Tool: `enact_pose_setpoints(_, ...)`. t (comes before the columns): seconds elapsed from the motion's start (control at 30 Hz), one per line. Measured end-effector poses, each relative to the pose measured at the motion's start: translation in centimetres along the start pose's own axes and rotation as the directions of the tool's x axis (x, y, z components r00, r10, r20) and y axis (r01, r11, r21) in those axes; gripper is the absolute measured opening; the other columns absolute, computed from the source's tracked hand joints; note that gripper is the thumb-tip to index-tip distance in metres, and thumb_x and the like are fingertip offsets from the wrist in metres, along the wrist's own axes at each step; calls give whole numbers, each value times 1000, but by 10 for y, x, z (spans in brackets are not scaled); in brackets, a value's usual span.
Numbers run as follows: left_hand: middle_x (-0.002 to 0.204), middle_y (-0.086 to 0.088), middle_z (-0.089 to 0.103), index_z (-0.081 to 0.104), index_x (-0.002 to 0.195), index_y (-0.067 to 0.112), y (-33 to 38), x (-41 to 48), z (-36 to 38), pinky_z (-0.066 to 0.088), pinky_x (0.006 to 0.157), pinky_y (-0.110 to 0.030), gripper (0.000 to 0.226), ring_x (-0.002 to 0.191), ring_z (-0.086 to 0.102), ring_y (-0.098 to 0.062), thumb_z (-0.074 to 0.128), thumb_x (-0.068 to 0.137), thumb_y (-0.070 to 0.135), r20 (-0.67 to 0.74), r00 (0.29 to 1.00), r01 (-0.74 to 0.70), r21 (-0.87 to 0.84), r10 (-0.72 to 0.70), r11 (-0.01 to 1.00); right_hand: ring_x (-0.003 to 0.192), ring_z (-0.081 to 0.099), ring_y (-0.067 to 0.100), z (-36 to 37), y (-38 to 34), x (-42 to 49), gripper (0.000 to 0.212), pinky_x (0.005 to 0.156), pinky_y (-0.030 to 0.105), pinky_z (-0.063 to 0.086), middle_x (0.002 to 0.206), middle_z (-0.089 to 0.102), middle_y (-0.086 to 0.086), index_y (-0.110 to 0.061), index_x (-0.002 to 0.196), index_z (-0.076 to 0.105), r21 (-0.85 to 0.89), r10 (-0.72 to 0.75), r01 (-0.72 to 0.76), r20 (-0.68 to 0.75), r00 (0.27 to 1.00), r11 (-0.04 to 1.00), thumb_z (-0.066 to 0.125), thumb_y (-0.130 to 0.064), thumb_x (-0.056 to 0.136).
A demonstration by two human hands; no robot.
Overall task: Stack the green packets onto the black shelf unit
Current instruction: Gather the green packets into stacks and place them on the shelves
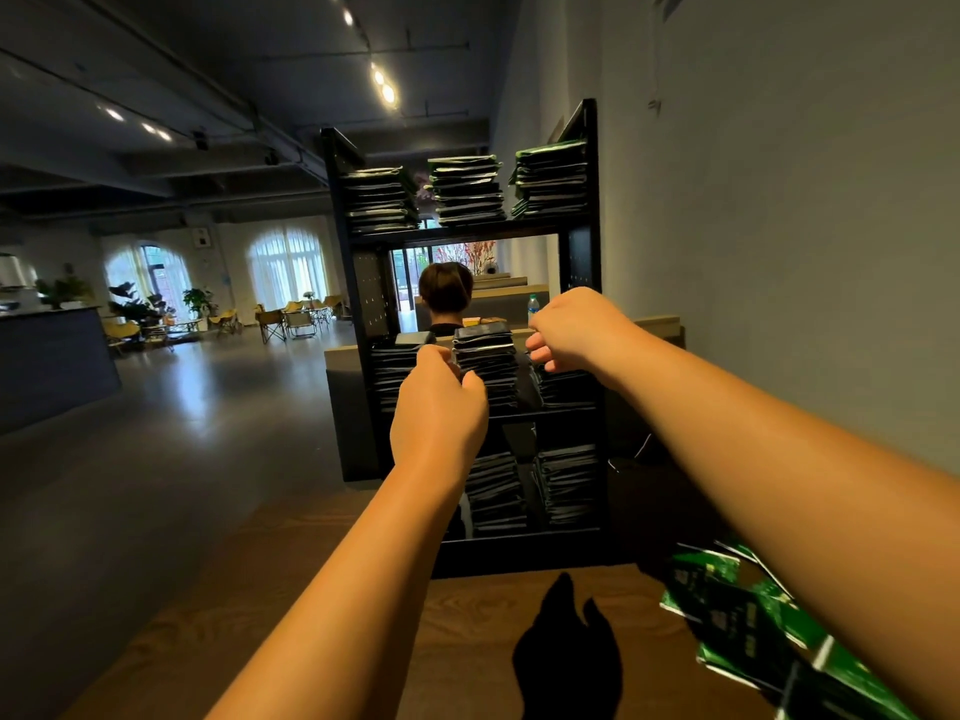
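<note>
Green packets form 3 stacks atop the black shelf unit.

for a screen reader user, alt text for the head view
The left hand and right hand reach with curled fingers to either side of a stack of green packets on a black shelf unit standing on a wooden table. Loose packets lie lower right.

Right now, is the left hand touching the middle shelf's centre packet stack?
Cannot tell. Head view: the left hand overlaps the centre packet stack at its left edge, but the fingertips are hidden.
</note>
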State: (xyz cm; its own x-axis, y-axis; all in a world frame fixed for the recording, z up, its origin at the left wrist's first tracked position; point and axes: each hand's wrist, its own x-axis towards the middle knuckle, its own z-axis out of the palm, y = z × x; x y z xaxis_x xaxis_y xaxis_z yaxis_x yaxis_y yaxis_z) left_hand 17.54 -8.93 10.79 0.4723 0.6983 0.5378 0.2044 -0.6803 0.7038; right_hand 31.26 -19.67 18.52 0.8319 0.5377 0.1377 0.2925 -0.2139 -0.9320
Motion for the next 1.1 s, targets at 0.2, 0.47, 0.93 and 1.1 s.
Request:
enact_pose_setpoints(0.2,111,4,68,60,129,23,13,-47,12,62,84,-46,27,96,68,-18,57,103,26,144,988,-50,-31,54,998,71,59,20,-25,26,-61,21,63,31,47,86,70,9,-8,106,72,17,-20,20,11,1000,1000,51,-11,110)
enact_pose_setpoints(0.47,91,5,76,67,101,33,19,-118,80,68,71,-44,12,67,76,-15,57,97,26,436,896,-67,-49,82,997,68,55,21,-67,121,-106,30,63,33,45,88,66,6,-11,131,66,7,223,-223,30,974,975,42,-12,113)
enact_pose_setpoints(0.93,146,-17,56,48,143,8,10,-192,222,49,110,-49,93,138,51,-41,72,86,78,712,687,-70,261,-143,963,126,64,32,-158,258,-172,78,107,44,53,147,63,11,-10,146,61,-828,502,-275,9,865,489,87,-53,86)
enact_pose_setpoints(1.1,150,-16,55,48,146,9,22,-196,245,45,112,-49,113,141,46,-42,82,69,84,635,757,-123,374,-157,919,137,56,36,-154,278,-180,99,112,47,48,156,54,12,-13,157,46,-852,573,-255,63,817,458,88,-59,81)
